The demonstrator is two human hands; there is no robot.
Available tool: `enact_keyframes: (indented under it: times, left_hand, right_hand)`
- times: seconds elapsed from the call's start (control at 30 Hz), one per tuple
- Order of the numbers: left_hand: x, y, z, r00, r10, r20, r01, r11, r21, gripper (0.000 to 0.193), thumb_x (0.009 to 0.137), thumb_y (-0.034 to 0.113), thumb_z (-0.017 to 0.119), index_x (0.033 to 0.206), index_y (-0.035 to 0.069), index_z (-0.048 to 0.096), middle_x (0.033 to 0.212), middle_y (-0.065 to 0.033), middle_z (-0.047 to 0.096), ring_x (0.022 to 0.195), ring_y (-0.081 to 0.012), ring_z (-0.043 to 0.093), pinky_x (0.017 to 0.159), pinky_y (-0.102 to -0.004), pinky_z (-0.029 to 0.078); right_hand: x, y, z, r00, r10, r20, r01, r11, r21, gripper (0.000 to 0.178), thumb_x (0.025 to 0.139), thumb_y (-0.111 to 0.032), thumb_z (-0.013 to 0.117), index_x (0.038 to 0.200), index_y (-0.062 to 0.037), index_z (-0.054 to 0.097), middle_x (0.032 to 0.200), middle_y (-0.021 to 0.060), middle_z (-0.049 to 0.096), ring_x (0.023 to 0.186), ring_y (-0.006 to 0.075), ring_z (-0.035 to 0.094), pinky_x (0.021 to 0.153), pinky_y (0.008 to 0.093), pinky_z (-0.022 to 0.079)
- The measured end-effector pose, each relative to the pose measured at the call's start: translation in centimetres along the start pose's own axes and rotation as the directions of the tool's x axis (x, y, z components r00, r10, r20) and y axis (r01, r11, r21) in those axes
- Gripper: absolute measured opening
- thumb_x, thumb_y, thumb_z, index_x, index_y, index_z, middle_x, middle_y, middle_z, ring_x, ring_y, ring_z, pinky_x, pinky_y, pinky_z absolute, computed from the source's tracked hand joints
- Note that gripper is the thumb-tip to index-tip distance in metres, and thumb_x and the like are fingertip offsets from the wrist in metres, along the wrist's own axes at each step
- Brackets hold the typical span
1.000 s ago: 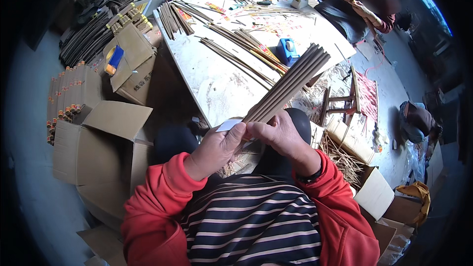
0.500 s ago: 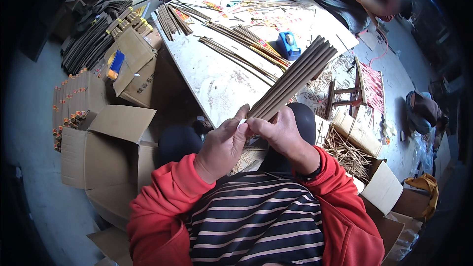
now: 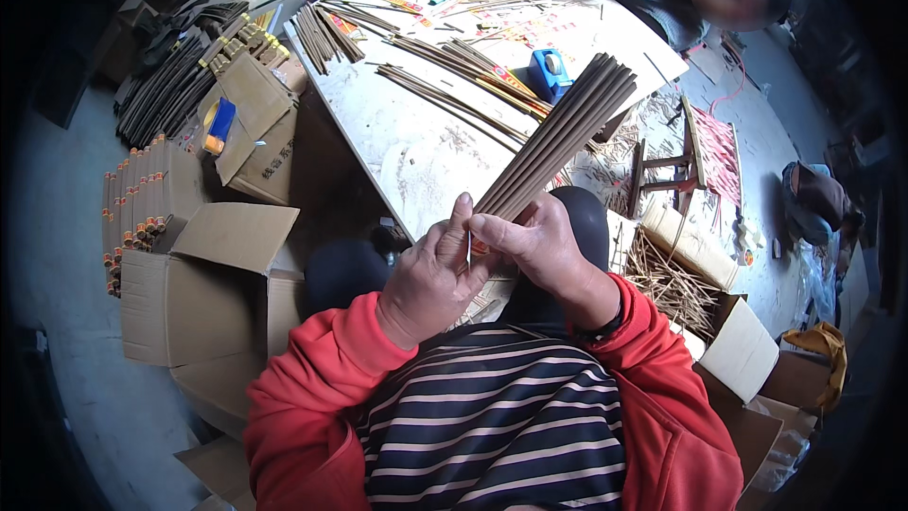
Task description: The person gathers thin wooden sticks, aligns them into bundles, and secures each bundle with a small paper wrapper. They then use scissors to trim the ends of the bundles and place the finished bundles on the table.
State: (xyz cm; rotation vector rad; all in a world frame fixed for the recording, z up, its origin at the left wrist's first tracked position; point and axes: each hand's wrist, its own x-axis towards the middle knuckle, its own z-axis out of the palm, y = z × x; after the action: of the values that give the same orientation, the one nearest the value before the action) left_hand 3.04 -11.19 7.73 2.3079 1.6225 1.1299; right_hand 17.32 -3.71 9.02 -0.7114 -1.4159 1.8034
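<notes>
A bundle of long brown incense sticks (image 3: 566, 137) slants up and to the right, its lower end between my two hands. My left hand (image 3: 433, 265) is closed round the lower end, with the thumb raised. My right hand (image 3: 539, 241) grips the bundle just above, its thumb pressed across the sticks. A thin white edge and a bit of red, like a paper label, show between the hands; most of it is hidden by my fingers. The bundle's upper end reaches over the table's near right edge.
Loose incense sticks (image 3: 445, 99) and a blue tape dispenser (image 3: 549, 74) lie on the white table (image 3: 397, 166). An open cardboard box (image 3: 213, 298) stands at left, near stacked labelled bundles (image 3: 142, 203). Broken sticks (image 3: 667, 284) fill a box at right, near a stool (image 3: 709, 156). Another person sits far right.
My left thumb has lifted and the left fingers have wrapped further under the bundle's lower end. The right thumb has slid slightly, and the bundle has tilted a little more upright.
</notes>
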Motion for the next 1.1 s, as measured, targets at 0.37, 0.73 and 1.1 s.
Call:
enact_keyframes:
  times: [0.37,0.73,1.1]
  left_hand:
    - [-0.2,-0.8,0.5,0.997,-0.011,0.081,-0.001,0.988,0.153,0.069,0.071,-0.002,0.06,0.131,-0.006,0.028,0.096,-0.0213,0.051,0.079,-0.0349,0.056,0.068,-0.0371,0.049]
    - [0.1,-1.2,0.1,0.998,-0.052,0.04,0.051,0.999,0.02,0.069,0.073,-0.003,0.06,0.133,-0.006,0.025,0.094,-0.0213,0.053,0.078,-0.0333,0.059,0.066,-0.0352,0.05]
    - [1.2,-1.4,-1.4,0.996,-0.069,0.055,0.088,0.828,-0.554,0.064,0.08,-0.003,0.057,0.134,-0.007,0.022,0.116,-0.017,0.051,0.104,-0.0201,0.053,0.088,-0.0285,0.043]
  right_hand:
    - [0.9,-0.4,-0.6,0.991,0.122,0.05,-0.123,0.992,0.005,0.038,0.078,-0.025,0.069,0.097,0.0028,0.053,0.074,0.004,0.057,0.061,0.0063,0.051,0.051,0.0192,0.04]
    - [1.6,-1.6,-1.1,0.977,0.149,0.153,-0.126,0.981,-0.149,0.036,0.076,-0.015,0.071,0.101,-0.0001,0.05,0.072,0.0038,0.059,0.053,0.0056,0.051,0.044,0.0187,0.039]
    - [2.0,-2.7,-0.7,0.926,-0.055,0.373,0.027,0.997,0.078,0.04,0.082,-0.007,0.062,0.116,0.0011,0.041,0.101,0.0069,0.056,0.088,0.0101,0.055,0.07,0.0214,0.047]
